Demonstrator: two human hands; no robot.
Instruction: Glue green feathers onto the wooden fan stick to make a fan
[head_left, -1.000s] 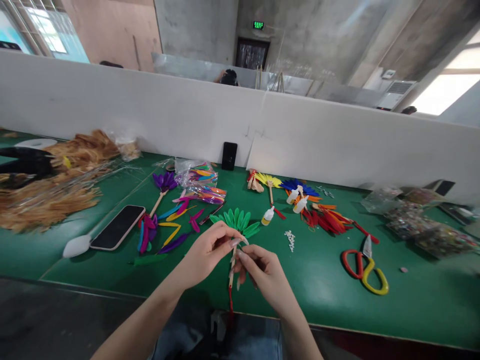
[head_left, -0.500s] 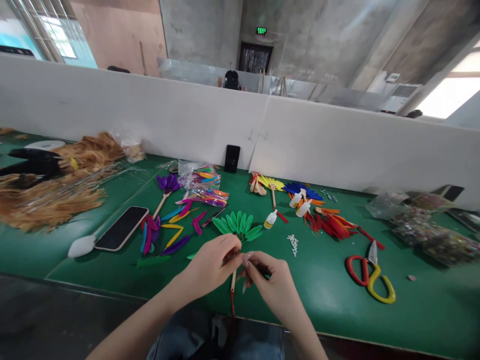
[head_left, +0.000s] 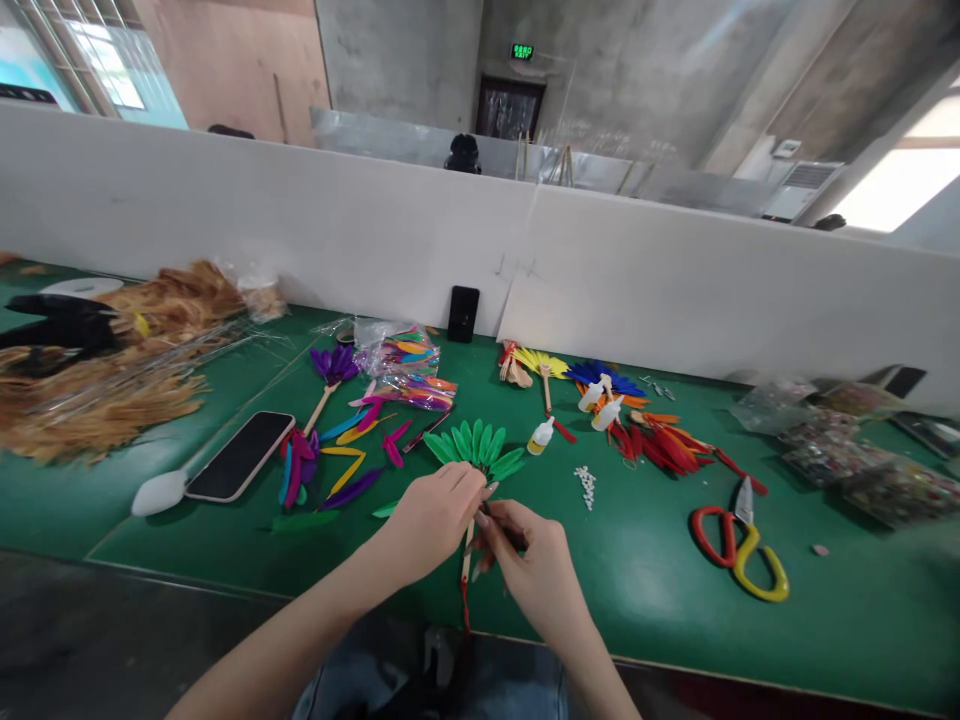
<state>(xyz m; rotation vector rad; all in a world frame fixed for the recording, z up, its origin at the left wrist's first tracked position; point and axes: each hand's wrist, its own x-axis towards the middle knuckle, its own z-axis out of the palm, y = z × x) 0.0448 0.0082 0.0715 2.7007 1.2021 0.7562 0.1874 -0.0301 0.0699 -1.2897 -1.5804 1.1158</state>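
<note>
A green feather fan point(head_left: 474, 441) is spread out in front of me, its wooden handle point(head_left: 467, 560) pointing toward me and ending in a red cord point(head_left: 465, 607). My left hand point(head_left: 439, 510) is closed over the fan's base, where feathers meet handle. Beside the handle, my right hand point(head_left: 521, 555) has its fingers pinched close to the left fingertips. Whatever lies between those fingers is too small or hidden to make out. Just right of the feathers stands a small glue bottle point(head_left: 541, 437), with a cluster of small white beads point(head_left: 586, 487) nearer me.
Red-and-yellow scissors point(head_left: 741, 545) lie to the right. Loose coloured feathers point(head_left: 352, 488), a purple feather fan point(head_left: 334, 368) and a phone point(head_left: 241, 457) are on the left. Yellow point(head_left: 541, 362) and blue feather fans point(head_left: 604, 376) lie farther back, before a white partition point(head_left: 375, 240).
My left hand has shifted slightly up and right, closer over the fan's base. My right hand has moved slightly left and its fingers have come in against the handle.
</note>
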